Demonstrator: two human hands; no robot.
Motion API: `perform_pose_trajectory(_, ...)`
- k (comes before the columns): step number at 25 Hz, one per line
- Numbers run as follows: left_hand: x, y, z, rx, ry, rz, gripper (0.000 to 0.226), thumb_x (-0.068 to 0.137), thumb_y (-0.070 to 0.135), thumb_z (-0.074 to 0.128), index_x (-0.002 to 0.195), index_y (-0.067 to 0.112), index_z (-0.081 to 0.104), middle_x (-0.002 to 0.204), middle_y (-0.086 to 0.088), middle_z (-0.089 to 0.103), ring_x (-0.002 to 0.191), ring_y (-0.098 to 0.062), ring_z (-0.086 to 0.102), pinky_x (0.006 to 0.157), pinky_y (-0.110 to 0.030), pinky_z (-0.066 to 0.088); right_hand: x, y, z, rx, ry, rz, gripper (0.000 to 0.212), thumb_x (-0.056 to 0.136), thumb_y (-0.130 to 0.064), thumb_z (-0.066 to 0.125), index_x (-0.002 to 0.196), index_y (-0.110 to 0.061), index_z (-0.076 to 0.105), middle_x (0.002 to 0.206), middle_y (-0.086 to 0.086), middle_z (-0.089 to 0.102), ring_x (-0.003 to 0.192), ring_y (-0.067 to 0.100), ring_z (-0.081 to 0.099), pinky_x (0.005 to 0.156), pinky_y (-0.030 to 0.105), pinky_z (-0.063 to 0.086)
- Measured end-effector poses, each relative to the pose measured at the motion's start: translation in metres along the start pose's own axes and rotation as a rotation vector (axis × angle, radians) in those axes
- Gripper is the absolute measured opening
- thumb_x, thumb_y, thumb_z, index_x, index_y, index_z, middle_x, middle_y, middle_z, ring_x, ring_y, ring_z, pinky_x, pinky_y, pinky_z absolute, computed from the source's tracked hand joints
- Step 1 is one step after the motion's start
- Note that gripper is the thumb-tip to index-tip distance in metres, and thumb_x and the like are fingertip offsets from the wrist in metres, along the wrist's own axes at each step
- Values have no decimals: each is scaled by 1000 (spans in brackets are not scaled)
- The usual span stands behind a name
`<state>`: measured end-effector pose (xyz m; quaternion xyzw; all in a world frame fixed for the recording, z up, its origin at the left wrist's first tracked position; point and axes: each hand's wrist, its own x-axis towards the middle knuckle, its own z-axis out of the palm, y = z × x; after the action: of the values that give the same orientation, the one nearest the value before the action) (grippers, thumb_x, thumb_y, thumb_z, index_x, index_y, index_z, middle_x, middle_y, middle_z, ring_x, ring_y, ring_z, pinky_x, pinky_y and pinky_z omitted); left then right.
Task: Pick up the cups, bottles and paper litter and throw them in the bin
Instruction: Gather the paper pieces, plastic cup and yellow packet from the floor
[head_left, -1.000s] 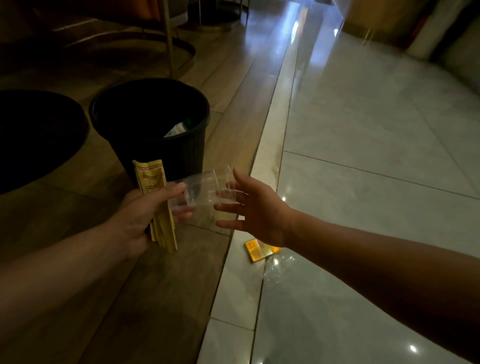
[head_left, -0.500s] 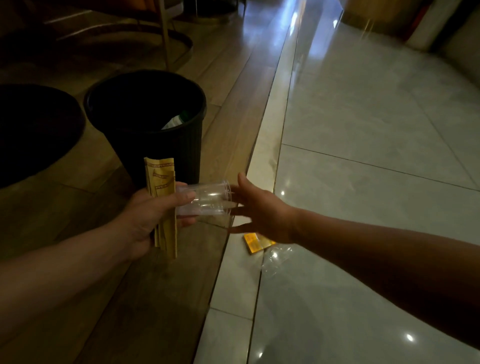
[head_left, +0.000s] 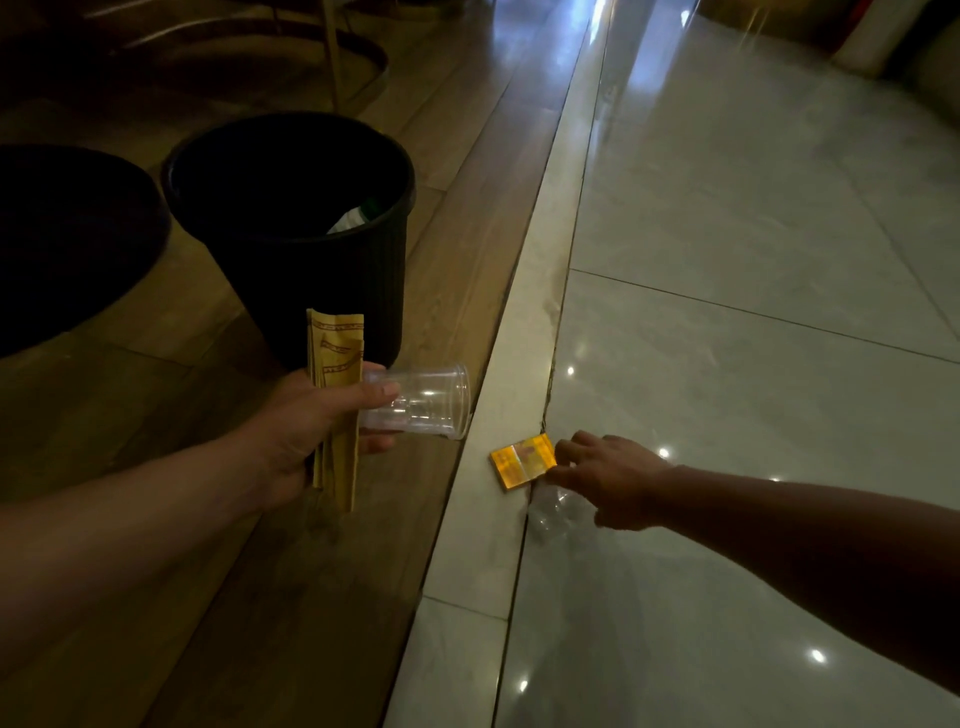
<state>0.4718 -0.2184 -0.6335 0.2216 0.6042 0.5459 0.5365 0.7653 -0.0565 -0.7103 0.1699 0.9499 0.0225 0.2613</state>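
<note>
Left grip (head_left: 317, 421) grasps a clear plastic cup (head_left: 421, 400) lying sideways, mouth to the right, together with folded yellow paper (head_left: 337, 400) held upright against the palm. Right grip (head_left: 608, 475) is spread low over the floor, fingers (head_left: 569, 448) just touching a small orange packet (head_left: 522, 460) on the pale strip (head_left: 467, 545) between wood and tile, clenched on nothing. Black bin (head_left: 311, 249) stands on the wood floor (head_left: 291, 597) just beyond the left hand, with litter (head_left: 358, 215) inside.
</note>
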Motion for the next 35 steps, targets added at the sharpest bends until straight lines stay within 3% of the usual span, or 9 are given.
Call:
perform_pose_trajectory(3,0,0,1,8,-9,-3,41,69,18,77,108,13,66,113,-15,69,89,-29,75,62,-31,63,-6,5,3,146,13,67,71,76,-36,75,139,-30,42,135,-1,51,119,22,47,89,36,51)
perform_pose_trajectory(8,-2,0,-8,17,16,-18,41,68,19,78,107,15,66,113,-14,70,92,-30,75,63,-33,63,-8,26,-47,1002,18,291,57,71,-29,84,123,-30,60,114,-10,67,110,15,63,83,21,49)
perform_pose_trajectory(11,-5,4,-13,23,27,-18,42,68,21,78,108,14,66,113,-14,71,92,-29,75,64,-33,63,-7,26,-86,1271,88,205,61,72,-26,84,128,-24,60,111,2,69,102,19,68,86,32,58)
perform_pose_trajectory(14,-9,11,-18,36,39,-12,48,65,26,79,110,15,65,109,-12,73,90,-26,76,60,-30,61,0,15,-121,1386,116,94,71,60,-38,87,126,-27,60,113,5,69,100,21,70,88,37,59)
perform_pose_trajectory(16,-12,13,-21,14,24,-24,49,64,26,79,110,15,65,107,-13,74,89,-27,76,60,-31,62,7,6,-137,1309,132,52,72,56,-42,86,122,-29,61,116,2,69,106,20,68,92,37,58)
perform_pose_trajectory(22,-17,18,-21,-60,-72,-34,47,67,22,80,111,12,66,108,-15,75,97,-33,73,64,-35,63,18,-20,-147,1454,189,-22,61,65,-43,81,121,-29,60,121,6,67,108,21,68,89,34,59)
perform_pose_trajectory(24,-16,24,-20,-74,-59,-2,47,67,22,79,112,11,66,109,-15,75,97,-31,74,62,-33,62,19,-23,-148,1623,202,11,60,73,-56,67,124,-25,59,126,9,64,109,25,68,93,41,57)
perform_pose_trajectory(27,-16,32,-17,-123,-56,34,48,67,21,78,113,11,66,109,-15,75,95,-29,74,59,-31,61,19,-21,-151,1946,128,112,78,79,-73,49,137,-20,51,133,9,60,114,32,65,96,46,54)
perform_pose_trajectory(35,-19,30,5,-71,-37,93,48,64,18,79,110,13,66,116,-14,69,97,-28,73,63,-31,62,37,-65,-151,2273,255,186,79,83,-78,36,142,-25,43,137,9,55,120,31,57,83,39,53)
